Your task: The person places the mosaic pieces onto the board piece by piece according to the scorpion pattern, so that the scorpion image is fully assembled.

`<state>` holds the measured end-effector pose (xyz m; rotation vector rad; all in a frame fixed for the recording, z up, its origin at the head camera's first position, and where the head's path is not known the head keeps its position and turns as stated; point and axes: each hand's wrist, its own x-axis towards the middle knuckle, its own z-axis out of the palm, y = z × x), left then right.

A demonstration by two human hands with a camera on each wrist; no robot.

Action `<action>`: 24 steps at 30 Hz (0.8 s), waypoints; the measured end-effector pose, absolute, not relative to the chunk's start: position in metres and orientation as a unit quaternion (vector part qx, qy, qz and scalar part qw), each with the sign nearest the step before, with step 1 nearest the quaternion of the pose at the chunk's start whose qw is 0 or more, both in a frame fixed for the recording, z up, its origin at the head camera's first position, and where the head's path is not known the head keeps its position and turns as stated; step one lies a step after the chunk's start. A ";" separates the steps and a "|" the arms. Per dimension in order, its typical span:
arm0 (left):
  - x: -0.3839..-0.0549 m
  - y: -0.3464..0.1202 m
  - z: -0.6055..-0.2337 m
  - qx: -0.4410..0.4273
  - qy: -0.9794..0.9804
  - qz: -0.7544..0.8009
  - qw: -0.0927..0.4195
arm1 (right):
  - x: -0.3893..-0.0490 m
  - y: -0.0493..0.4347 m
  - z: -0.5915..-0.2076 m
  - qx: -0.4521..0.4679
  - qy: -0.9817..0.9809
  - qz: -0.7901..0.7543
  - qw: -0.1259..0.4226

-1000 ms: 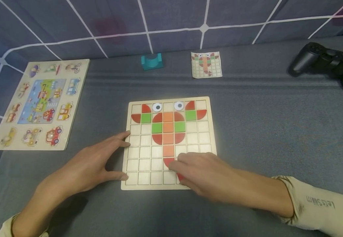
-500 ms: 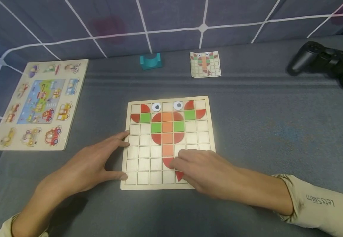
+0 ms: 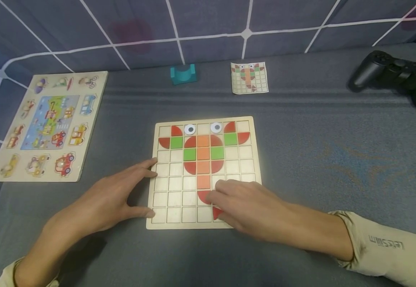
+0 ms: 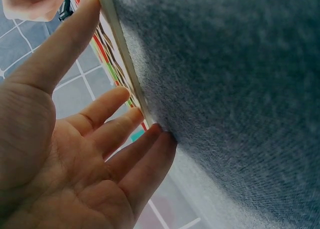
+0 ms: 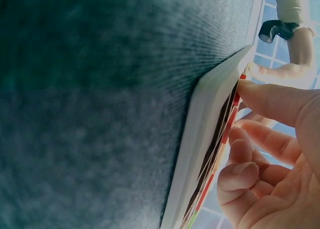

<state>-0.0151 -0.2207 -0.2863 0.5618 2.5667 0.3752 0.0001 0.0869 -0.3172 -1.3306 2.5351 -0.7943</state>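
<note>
A wooden grid board (image 3: 161, 215) lies flat, bearing red curved, green square and orange square pieces plus two eye discs. My left hand (image 3: 103, 203) steadies its left edge, thumb and extended fingertips spread along the rim. Over the lower right of the board is my right hand (image 3: 245, 207), its fingers curled. In the right wrist view, its thumb and index finger (image 5: 265, 136) close around a small red piece (image 5: 234, 106) at the board's surface. A red rounded piece (image 3: 203, 196) and a red triangle (image 3: 216, 213) show beside that hand, which hides nearby cells.
Behind the board lie a small pattern card (image 3: 249, 78) and a teal notched block (image 3: 183, 75). A picture puzzle board (image 3: 50, 127) with vehicle pieces is at the left. At the far right rests a black game controller (image 3: 396, 77).
My right hand has shifted very slightly upward from a second ago and now stays nearly in the same spot. The left hand keeps its place at the board's edge.
</note>
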 end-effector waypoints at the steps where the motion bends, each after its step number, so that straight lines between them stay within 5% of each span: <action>1: -0.015 -0.221 -0.286 0.206 0.938 0.138 0.241 | 0.000 0.087 -0.317 -0.448 0.850 -0.265 0.082; 24: -0.016 -0.221 -0.286 0.211 0.938 0.137 0.239 | -0.001 0.088 -0.313 -0.431 0.860 -0.250 0.109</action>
